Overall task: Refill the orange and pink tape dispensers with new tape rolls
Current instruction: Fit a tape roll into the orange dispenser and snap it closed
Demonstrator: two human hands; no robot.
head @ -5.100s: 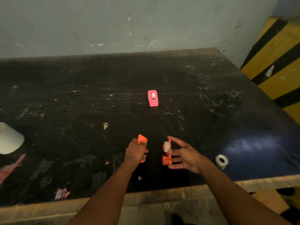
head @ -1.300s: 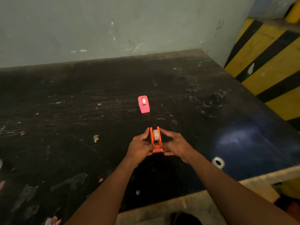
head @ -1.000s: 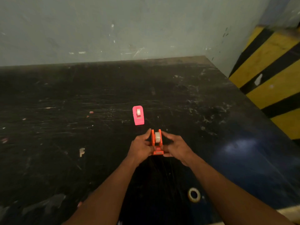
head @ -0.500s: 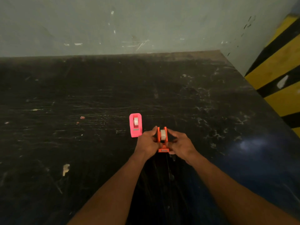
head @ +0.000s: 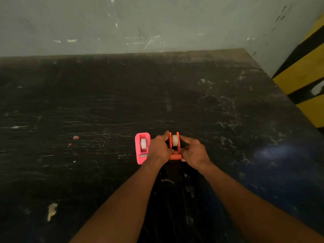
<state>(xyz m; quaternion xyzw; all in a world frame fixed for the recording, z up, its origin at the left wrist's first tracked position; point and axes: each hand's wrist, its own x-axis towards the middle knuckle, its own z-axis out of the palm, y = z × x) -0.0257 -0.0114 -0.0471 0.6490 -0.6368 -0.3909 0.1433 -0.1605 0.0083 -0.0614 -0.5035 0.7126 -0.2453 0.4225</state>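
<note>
Orange dispenser: on black counter, roll seated, gripped between left hand and right hand, both closed on its sides. Pink dispenser: just left, roll loaded. Step: set orange down square beside pink; release both hands evenly, avoid nudging pink.

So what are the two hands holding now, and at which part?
Both hold the orange tape dispenser, one on each side wall: the left hand on its left side, the right hand on its right. The pink dispenser is not held.
</note>
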